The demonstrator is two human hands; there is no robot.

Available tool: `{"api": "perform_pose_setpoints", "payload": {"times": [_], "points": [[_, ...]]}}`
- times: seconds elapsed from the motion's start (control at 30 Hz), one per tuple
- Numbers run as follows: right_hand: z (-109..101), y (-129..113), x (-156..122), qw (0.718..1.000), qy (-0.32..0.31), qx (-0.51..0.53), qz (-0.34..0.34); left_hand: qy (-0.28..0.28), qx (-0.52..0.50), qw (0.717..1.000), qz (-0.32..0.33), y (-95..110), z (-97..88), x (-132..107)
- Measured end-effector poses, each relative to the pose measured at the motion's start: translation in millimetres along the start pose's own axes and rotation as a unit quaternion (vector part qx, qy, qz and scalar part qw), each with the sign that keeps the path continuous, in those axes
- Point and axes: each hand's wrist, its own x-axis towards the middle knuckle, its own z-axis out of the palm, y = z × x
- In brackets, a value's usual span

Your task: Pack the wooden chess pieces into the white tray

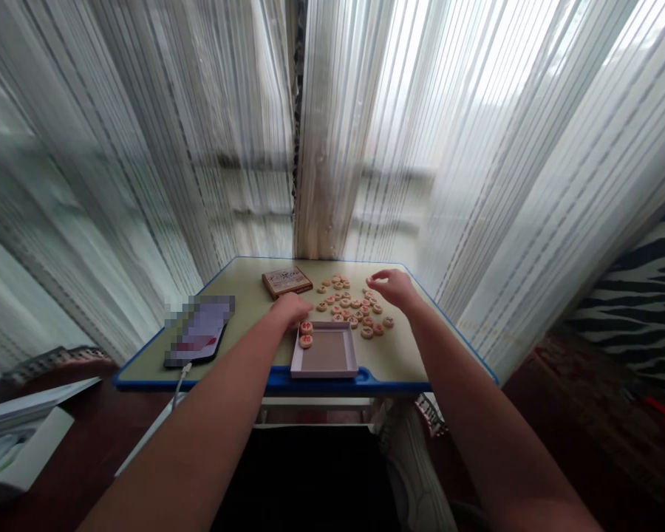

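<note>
A small shallow tray lies at the front edge of a little table with a blue rim. Two round wooden game pieces with red marks sit in the tray's left side. My left hand rests at the tray's far left corner, fingers curled down over it; what they hold is hidden. Several more round pieces are scattered on the table behind the tray. My right hand hovers over the right part of this scatter, thumb and fingers pinched close together above the pieces.
A flat brown box lid lies at the back of the table. A phone with a white cable lies at the left. Striped curtains hang close behind. White papers lie low at the left.
</note>
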Motion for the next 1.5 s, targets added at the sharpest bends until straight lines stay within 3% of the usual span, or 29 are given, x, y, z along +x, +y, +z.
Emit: {"api": "perform_pose_setpoints", "payload": {"times": [0.07,0.13,0.27,0.37,0.47,0.6,0.77,0.97,1.1,1.23,1.37,1.43,1.5], "points": [[4,1,18,0.998,0.031,-0.047,-0.012,-0.040,-0.007,0.999,-0.016,8,-7.5,12],[13,5,30,0.997,0.019,-0.063,-0.032,-0.050,-0.008,0.999,-0.011,14,-12.6,23],[38,19,36,0.995,-0.026,-0.068,-0.062,0.031,0.000,0.995,0.098,21,-10.1,38],[50,26,30,0.992,-0.057,-0.081,-0.076,0.091,-0.019,0.967,0.238,19,-0.1,39],[51,28,27,0.990,-0.075,-0.072,-0.097,0.123,-0.038,0.954,0.271,15,7.7,35],[52,30,32,0.995,-0.038,-0.073,-0.050,0.146,-0.095,0.949,0.263,12,9.7,32],[62,31,36,0.996,-0.045,-0.073,0.004,0.117,-0.113,0.957,0.240,9,11.1,36],[63,28,34,0.999,0.014,-0.016,-0.026,0.143,-0.168,0.957,0.188,3,8.2,44],[61,26,33,0.999,-0.001,-0.013,-0.048,0.166,-0.183,0.954,0.172,3,3.1,41],[57,23,30,0.998,-0.033,-0.006,-0.061,0.168,-0.168,0.955,0.179,3,2.0,40],[53,22,30,0.999,0.018,-0.001,-0.048,0.177,-0.135,0.954,0.201,5,3.5,40],[52,22,35,0.999,0.033,0.022,-0.021,0.179,-0.115,0.954,0.211,8,5.0,40],[51,21,44,0.998,0.000,0.060,0.017,0.175,-0.095,0.955,0.219,10,6.7,41]]}}
